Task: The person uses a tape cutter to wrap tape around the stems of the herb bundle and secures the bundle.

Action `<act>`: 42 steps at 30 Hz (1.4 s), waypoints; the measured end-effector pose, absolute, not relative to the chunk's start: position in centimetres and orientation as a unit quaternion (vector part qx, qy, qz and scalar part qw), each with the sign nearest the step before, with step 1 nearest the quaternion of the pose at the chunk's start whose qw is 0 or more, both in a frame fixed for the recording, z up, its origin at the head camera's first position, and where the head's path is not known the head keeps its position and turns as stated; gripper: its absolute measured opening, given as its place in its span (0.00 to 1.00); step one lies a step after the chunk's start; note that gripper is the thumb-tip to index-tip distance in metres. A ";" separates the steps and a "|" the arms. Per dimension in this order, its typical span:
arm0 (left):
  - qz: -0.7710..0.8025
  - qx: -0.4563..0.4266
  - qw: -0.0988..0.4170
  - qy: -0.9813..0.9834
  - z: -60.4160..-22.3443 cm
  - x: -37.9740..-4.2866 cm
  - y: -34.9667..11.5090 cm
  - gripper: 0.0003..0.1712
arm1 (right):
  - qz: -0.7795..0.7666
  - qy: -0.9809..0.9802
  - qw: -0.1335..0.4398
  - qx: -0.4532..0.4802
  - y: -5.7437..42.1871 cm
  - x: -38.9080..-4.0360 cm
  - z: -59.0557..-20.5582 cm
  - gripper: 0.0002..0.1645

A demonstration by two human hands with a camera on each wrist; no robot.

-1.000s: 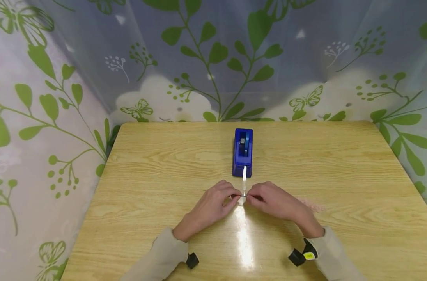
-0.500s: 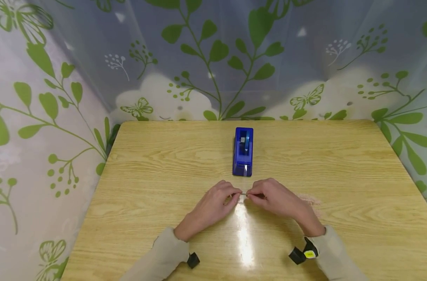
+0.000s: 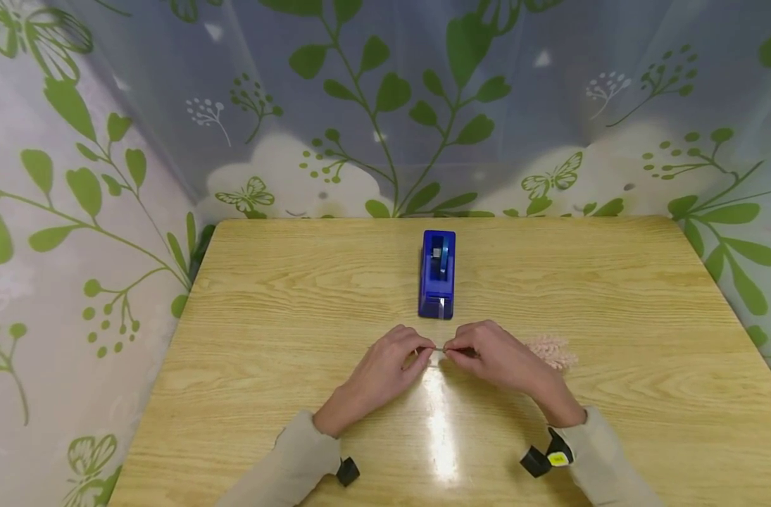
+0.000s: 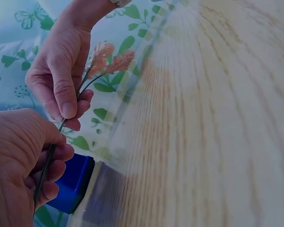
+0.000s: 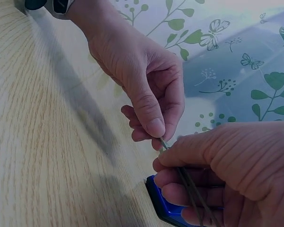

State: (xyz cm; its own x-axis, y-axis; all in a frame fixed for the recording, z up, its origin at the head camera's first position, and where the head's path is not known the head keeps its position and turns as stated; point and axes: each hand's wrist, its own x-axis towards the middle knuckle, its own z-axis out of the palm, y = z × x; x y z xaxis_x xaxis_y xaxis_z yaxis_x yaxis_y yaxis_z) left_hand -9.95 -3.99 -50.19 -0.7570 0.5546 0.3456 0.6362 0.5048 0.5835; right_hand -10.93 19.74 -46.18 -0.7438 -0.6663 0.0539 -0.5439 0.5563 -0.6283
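In the head view my left hand (image 3: 391,360) and right hand (image 3: 496,358) face each other at the table's middle. Both pinch the thin dark stem (image 4: 44,172) of a pink flower sprig between thumb and fingers, with a short bit of stem showing between the fingertips. Two fluffy pink flower heads (image 4: 119,62) stick out past the right hand; in the head view these flower heads (image 3: 552,351) lie partly behind it. Just beyond the hands stands a blue tape dispenser (image 3: 437,274), with a shiny clear tape end (image 3: 442,305) at its front.
The wood-grain table (image 3: 284,282) carries a bright light reflection in front of the hands. Curtains (image 3: 334,162) printed with leaves and butterflies enclose its back and sides. Black wrist devices (image 3: 537,461) sit at both cuffs.
The bright strip of tape between dispenser and stem no longer shows its glint. The pink flower heads have swung a little away from me and show more fully. The hands stay nearly in place.
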 end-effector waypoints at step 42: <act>-0.336 -0.331 0.066 -0.879 -50.9 -10.0 -4.0 0.09 | -0.307 0.880 0.071 -0.357 19.4 -10.7 -46.3 0.13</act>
State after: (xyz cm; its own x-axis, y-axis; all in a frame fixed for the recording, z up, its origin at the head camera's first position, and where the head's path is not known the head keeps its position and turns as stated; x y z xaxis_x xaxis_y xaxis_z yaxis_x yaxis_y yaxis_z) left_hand -10.04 -4.00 -50.93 -0.7720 0.5382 0.3380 0.6266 0.5554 0.5467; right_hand -10.74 19.43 -46.34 -0.7354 -0.6710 0.0945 -0.5843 0.5573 -0.5899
